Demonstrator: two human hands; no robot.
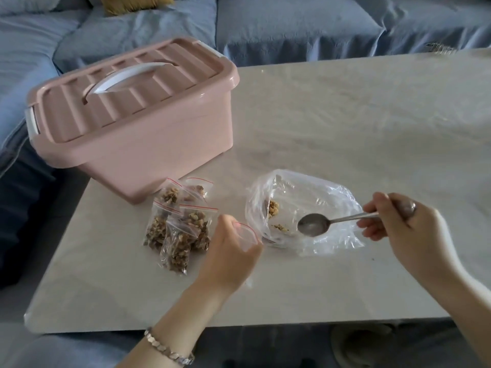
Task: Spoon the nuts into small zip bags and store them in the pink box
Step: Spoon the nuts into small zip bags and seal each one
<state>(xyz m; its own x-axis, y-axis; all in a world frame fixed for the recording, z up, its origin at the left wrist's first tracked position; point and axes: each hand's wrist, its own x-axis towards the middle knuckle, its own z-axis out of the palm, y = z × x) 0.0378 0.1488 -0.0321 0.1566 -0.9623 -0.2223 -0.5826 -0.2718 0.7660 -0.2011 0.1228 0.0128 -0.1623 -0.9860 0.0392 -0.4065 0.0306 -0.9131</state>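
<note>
My left hand [230,254] holds a small empty zip bag [248,235] with a red strip, its mouth up, just left of the large clear plastic bag [318,205]. Only a few nuts [273,208] lie inside that large bag. My right hand [406,227] grips the handle of a metal spoon [314,224], whose empty bowl hovers over the large bag. Several filled small zip bags [178,227] lie in a pile left of my left hand. The pink box [138,118] stands behind them with its lid on and a white handle on top.
All of this sits on a pale marble-look table [358,123], with its front edge near me. A blue-grey sofa [292,25] runs behind and to the left of the table. A dark speck lies on the table below the large bag.
</note>
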